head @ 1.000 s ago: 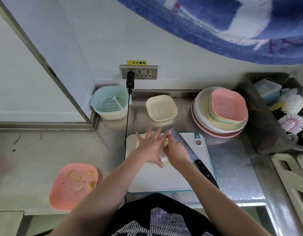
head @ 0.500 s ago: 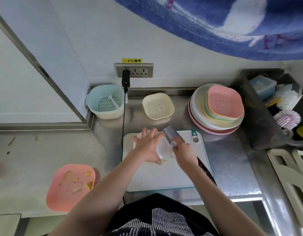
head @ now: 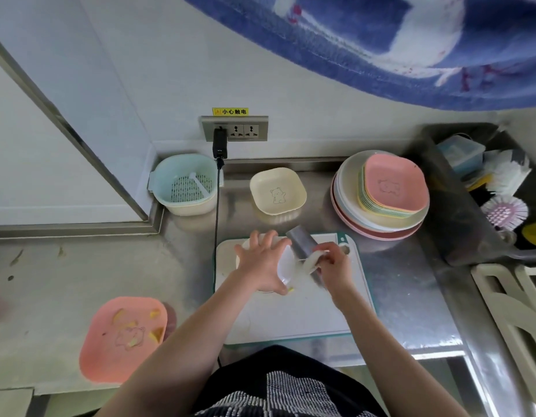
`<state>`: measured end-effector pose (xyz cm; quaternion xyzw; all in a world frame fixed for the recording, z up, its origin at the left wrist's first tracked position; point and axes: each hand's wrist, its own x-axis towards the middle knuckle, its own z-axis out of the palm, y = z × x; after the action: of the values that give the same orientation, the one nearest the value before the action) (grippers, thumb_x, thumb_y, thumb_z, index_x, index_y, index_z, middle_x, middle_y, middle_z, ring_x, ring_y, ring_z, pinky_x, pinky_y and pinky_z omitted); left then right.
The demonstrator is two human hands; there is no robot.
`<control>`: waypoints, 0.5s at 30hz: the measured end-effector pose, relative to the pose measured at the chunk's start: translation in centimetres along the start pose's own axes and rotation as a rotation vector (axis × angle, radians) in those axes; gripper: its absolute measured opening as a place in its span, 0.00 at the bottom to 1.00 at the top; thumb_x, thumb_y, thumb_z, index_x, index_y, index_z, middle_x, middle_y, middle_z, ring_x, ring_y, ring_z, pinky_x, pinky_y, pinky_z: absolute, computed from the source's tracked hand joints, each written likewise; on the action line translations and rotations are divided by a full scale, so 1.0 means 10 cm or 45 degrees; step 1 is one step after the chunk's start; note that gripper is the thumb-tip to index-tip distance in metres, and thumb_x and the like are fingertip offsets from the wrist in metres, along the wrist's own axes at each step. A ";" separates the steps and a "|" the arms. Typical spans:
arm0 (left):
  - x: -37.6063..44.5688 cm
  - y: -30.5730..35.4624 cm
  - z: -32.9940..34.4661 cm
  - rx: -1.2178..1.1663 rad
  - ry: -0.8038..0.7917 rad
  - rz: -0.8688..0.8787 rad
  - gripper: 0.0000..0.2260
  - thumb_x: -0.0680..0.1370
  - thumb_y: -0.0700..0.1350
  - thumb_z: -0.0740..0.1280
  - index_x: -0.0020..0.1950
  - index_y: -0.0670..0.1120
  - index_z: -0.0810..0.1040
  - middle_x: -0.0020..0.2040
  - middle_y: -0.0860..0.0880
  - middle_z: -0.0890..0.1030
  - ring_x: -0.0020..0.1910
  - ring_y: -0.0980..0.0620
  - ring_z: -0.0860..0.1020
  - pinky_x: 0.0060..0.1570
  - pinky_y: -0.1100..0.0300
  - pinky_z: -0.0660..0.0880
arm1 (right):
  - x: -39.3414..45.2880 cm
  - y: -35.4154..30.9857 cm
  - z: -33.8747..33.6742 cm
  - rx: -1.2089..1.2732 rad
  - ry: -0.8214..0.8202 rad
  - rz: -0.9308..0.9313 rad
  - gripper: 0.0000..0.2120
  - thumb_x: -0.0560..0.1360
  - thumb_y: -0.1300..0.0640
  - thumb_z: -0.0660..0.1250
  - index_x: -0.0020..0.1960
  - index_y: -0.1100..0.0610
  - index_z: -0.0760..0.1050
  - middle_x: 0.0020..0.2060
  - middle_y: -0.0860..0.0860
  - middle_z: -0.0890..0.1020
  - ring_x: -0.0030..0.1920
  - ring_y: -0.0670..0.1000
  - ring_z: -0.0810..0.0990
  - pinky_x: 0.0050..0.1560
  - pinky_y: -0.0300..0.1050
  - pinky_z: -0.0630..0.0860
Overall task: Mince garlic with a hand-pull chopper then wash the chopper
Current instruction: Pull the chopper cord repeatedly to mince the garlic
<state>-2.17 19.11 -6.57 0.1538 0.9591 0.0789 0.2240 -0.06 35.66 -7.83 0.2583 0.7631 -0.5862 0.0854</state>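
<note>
The left hand (head: 265, 261) pressed flat, fingers spread, on the round white plastic chopper (head: 283, 267), which sat on the white cutting board (head: 294, 314). The right hand (head: 333, 266) pinched the chopper's white pull handle (head: 313, 257), drawn out over a grey-bladed knife (head: 303, 246) lying beneath. Behind stood a cream square bowl (head: 277, 191), a stack of plates (head: 381, 195) and a blue strainer basket (head: 185, 183); a pink dish (head: 122, 338) lay left. The socket's yellow label (head: 230, 111) read 小心触电.
</note>
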 end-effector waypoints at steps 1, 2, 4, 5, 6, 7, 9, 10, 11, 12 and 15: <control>0.00 0.00 0.00 0.000 -0.003 0.000 0.44 0.59 0.59 0.74 0.70 0.60 0.55 0.72 0.52 0.54 0.70 0.42 0.52 0.56 0.42 0.64 | -0.01 -0.03 0.06 0.152 -0.028 0.065 0.19 0.74 0.74 0.50 0.43 0.55 0.74 0.34 0.53 0.75 0.36 0.52 0.73 0.36 0.42 0.71; 0.00 -0.01 0.00 0.000 -0.005 -0.001 0.44 0.59 0.59 0.74 0.70 0.60 0.55 0.72 0.52 0.53 0.70 0.42 0.52 0.57 0.41 0.64 | -0.01 -0.05 0.09 0.311 -0.049 0.150 0.18 0.74 0.73 0.50 0.44 0.55 0.74 0.33 0.53 0.73 0.34 0.51 0.70 0.35 0.42 0.69; 0.01 0.00 0.00 -0.001 -0.005 -0.006 0.45 0.59 0.59 0.75 0.71 0.60 0.55 0.73 0.53 0.53 0.70 0.43 0.52 0.58 0.41 0.65 | -0.02 -0.10 0.09 0.534 -0.116 0.303 0.12 0.75 0.68 0.54 0.44 0.56 0.74 0.30 0.54 0.69 0.30 0.50 0.65 0.33 0.42 0.65; 0.00 0.00 0.00 0.001 -0.001 -0.008 0.45 0.59 0.59 0.75 0.71 0.60 0.55 0.72 0.53 0.53 0.70 0.43 0.52 0.57 0.42 0.65 | -0.04 -0.13 0.11 0.533 -0.173 0.325 0.07 0.74 0.64 0.58 0.44 0.57 0.74 0.30 0.53 0.68 0.29 0.49 0.64 0.32 0.42 0.64; 0.00 0.00 0.00 0.005 0.008 -0.008 0.45 0.59 0.59 0.75 0.71 0.60 0.56 0.72 0.53 0.53 0.69 0.43 0.52 0.56 0.43 0.65 | -0.04 -0.14 0.15 0.417 -0.234 0.289 0.03 0.73 0.59 0.61 0.44 0.56 0.73 0.31 0.51 0.69 0.29 0.48 0.65 0.32 0.42 0.64; 0.00 0.00 0.01 0.005 0.020 -0.006 0.44 0.59 0.59 0.75 0.71 0.60 0.57 0.72 0.53 0.54 0.69 0.43 0.53 0.55 0.43 0.65 | -0.06 -0.13 0.18 0.195 -0.291 0.186 0.04 0.73 0.56 0.64 0.46 0.56 0.73 0.33 0.50 0.70 0.30 0.48 0.67 0.32 0.41 0.65; 0.00 -0.01 0.01 -0.012 0.032 -0.003 0.43 0.59 0.58 0.75 0.70 0.61 0.57 0.71 0.54 0.54 0.69 0.44 0.53 0.55 0.44 0.65 | 0.00 -0.06 0.21 -0.332 -0.299 -0.109 0.04 0.75 0.57 0.66 0.48 0.55 0.72 0.35 0.46 0.72 0.33 0.46 0.70 0.34 0.41 0.66; -0.01 -0.01 0.01 -0.019 0.031 -0.005 0.43 0.59 0.58 0.75 0.69 0.61 0.57 0.71 0.54 0.54 0.69 0.44 0.53 0.55 0.44 0.65 | 0.04 -0.03 0.17 -0.517 -0.259 -0.203 0.03 0.76 0.59 0.65 0.48 0.53 0.71 0.34 0.46 0.73 0.34 0.47 0.71 0.33 0.41 0.66; -0.01 -0.01 0.00 -0.022 0.030 -0.007 0.43 0.59 0.58 0.75 0.69 0.61 0.57 0.71 0.54 0.54 0.69 0.44 0.53 0.56 0.44 0.65 | 0.12 0.02 0.07 -0.629 -0.198 -0.240 0.05 0.77 0.61 0.63 0.47 0.52 0.70 0.35 0.48 0.74 0.34 0.50 0.73 0.33 0.42 0.67; -0.01 -0.01 0.00 -0.022 0.028 -0.007 0.43 0.59 0.58 0.75 0.69 0.61 0.57 0.71 0.54 0.54 0.68 0.44 0.53 0.56 0.44 0.65 | 0.20 0.06 -0.07 -0.688 -0.100 -0.214 0.05 0.77 0.62 0.61 0.48 0.52 0.70 0.37 0.50 0.75 0.36 0.53 0.74 0.34 0.43 0.67; -0.01 -0.01 0.00 -0.027 0.036 -0.008 0.43 0.59 0.58 0.75 0.68 0.60 0.57 0.70 0.54 0.55 0.68 0.44 0.53 0.55 0.45 0.65 | 0.31 0.16 -0.59 -0.721 0.253 -0.043 0.03 0.79 0.61 0.58 0.51 0.59 0.69 0.43 0.59 0.78 0.40 0.58 0.74 0.38 0.45 0.68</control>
<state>-2.08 18.98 -6.58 0.1472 0.9618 0.0905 0.2123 -0.91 42.37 -8.80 0.2676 0.9050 -0.3233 0.0690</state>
